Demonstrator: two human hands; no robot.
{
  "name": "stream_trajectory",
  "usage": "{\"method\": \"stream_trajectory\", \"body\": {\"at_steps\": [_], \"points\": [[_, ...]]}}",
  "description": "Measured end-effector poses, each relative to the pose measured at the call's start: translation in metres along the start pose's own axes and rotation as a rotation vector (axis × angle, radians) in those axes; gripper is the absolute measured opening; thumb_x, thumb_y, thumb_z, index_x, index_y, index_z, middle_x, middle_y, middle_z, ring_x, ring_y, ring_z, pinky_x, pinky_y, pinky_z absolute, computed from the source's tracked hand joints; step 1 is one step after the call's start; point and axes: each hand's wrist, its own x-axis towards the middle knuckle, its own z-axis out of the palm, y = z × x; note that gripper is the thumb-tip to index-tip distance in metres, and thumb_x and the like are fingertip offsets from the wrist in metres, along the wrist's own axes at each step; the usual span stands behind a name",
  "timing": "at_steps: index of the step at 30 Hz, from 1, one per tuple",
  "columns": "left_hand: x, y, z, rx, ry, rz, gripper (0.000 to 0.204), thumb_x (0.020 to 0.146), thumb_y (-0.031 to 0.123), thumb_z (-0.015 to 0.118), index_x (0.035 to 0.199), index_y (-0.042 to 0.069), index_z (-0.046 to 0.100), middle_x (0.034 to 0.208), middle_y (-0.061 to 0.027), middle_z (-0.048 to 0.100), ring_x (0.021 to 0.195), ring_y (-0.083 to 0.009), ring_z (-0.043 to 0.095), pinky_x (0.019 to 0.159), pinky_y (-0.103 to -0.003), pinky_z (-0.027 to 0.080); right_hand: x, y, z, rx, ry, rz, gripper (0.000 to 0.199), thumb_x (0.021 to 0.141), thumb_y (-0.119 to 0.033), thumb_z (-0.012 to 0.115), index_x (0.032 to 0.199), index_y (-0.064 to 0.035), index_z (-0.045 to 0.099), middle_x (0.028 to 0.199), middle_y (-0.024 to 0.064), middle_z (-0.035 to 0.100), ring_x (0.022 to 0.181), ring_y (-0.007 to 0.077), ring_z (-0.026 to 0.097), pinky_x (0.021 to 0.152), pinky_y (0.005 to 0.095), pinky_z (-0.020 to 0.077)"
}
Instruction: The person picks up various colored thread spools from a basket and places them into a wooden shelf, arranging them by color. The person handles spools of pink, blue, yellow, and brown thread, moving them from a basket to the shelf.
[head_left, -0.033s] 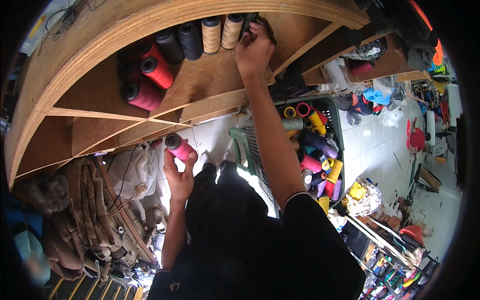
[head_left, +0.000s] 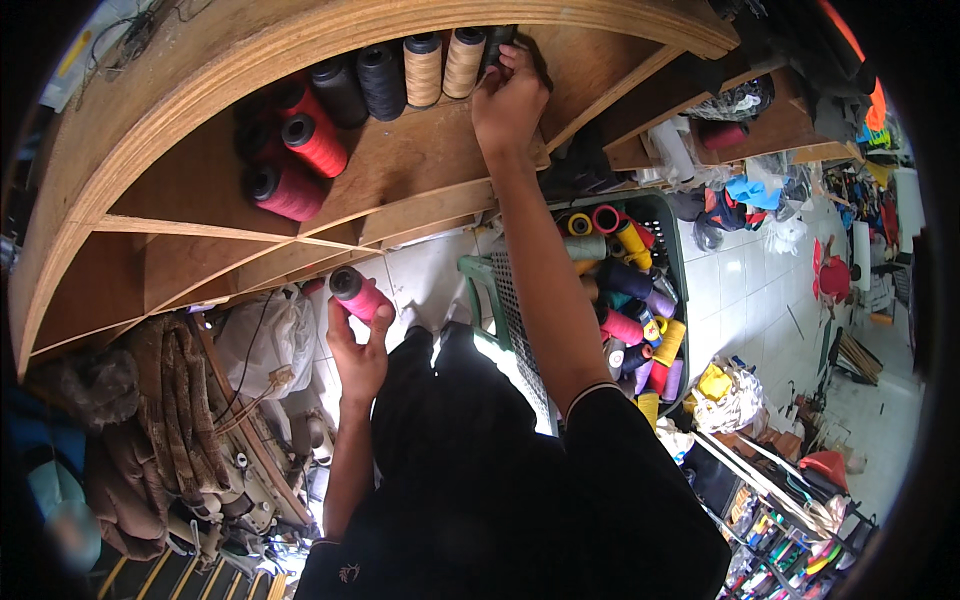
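My left hand (head_left: 358, 350) is closed around a pink thread spool (head_left: 357, 292) with a dark end, held in front of the shelf. Up on the wooden shelf (head_left: 420, 150), my right hand (head_left: 510, 105) has its fingers round a dark thread spool (head_left: 497, 42), partly hidden behind them. Just left of that hand stand two tan spools (head_left: 463, 65), then a navy spool (head_left: 381, 85) and a black spool (head_left: 338, 92). Further left, a red spool (head_left: 315, 145) and a maroon spool (head_left: 288, 194) lie tilted, with more reddish spools in shadow behind.
Below my right forearm stands a dark green basket (head_left: 683, 290) heaped with coloured spools. A green stool (head_left: 486, 300) touches its left side. Brown fabric (head_left: 180, 400) and a white plastic bag (head_left: 265, 345) hang at the left. Bundled materials (head_left: 730, 395) lie on the tiled floor at right.
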Motion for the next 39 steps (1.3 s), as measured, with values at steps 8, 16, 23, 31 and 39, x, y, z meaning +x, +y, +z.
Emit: {"method": "stream_trajectory", "body": {"at_steps": [8, 16, 23, 31, 39], "points": [[-0.004, -0.013, -0.007, 0.065, -0.098, -0.032, 0.048, 0.093, 0.017, 0.067, 0.132, -0.001, 0.046, 0.119, -0.0151, 0.062, 0.111, -0.0205, 0.058, 0.098, -0.035, 0.043, -0.005, 0.008, -0.001, 0.036, -0.017, 0.017, 0.034, 0.079, 0.003, 0.06, 0.114, 0.0066, 0.057, 0.1, 0.02, 0.068, 0.088, 0.0281, 0.07, 0.079, 0.0347, 0.0555], [-0.007, -0.012, -0.001, 0.003, -0.003, -0.03, 0.039, 0.091, 0.018, 0.07, 0.119, -0.003, 0.054, 0.109, -0.0136, 0.065, 0.098, -0.0179, 0.059, 0.09, -0.034, 0.046, 0.01, -0.015, -0.014, 0.041, -0.106, 0.107, 0.039, 0.084, 0.0, 0.053, 0.123, 0.0033, 0.052, 0.112, 0.0274, 0.062, 0.107, 0.0428, 0.059, 0.092, 0.0452, 0.0478], [-0.009, -0.014, -0.005, 0.045, -0.029, -0.023, 0.039, 0.091, 0.017, 0.07, 0.12, -0.002, 0.054, 0.11, -0.0107, 0.063, 0.099, -0.0167, 0.058, 0.09, -0.032, 0.046, 0.043, -0.042, -0.018, 0.008, -0.525, 0.401, 0.061, 0.084, -0.017, 0.068, 0.135, 0.0048, 0.042, 0.121, 0.0234, 0.061, 0.12, 0.0344, 0.056, 0.099, 0.0399, 0.0455], [-0.013, -0.024, -0.011, 0.02, -0.042, -0.047, 0.05, 0.092, 0.021, 0.07, 0.13, -0.001, 0.048, 0.119, -0.0137, 0.062, 0.11, -0.0195, 0.058, 0.098, -0.035, 0.043, 0.048, 0.041, 0.025, 0.312, -0.492, 0.301, 0.055, 0.083, -0.017, 0.068, 0.131, 0.0, 0.049, 0.12, 0.0155, 0.062, 0.119, 0.0258, 0.056, 0.099, 0.0354, 0.0448], [-0.013, -0.026, -0.013, 0.064, -0.064, -0.071, 0.048, 0.092, 0.021, 0.069, 0.129, -0.002, 0.049, 0.117, -0.0129, 0.062, 0.106, -0.0183, 0.058, 0.096, -0.034, 0.043, 0.033, -0.025, -0.019, -0.07, -0.433, 0.271, 0.053, 0.083, -0.017, 0.065, 0.13, -0.0007, 0.048, 0.115, 0.0248, 0.063, 0.115, 0.0383, 0.058, 0.098, 0.0406, 0.0452]]}}
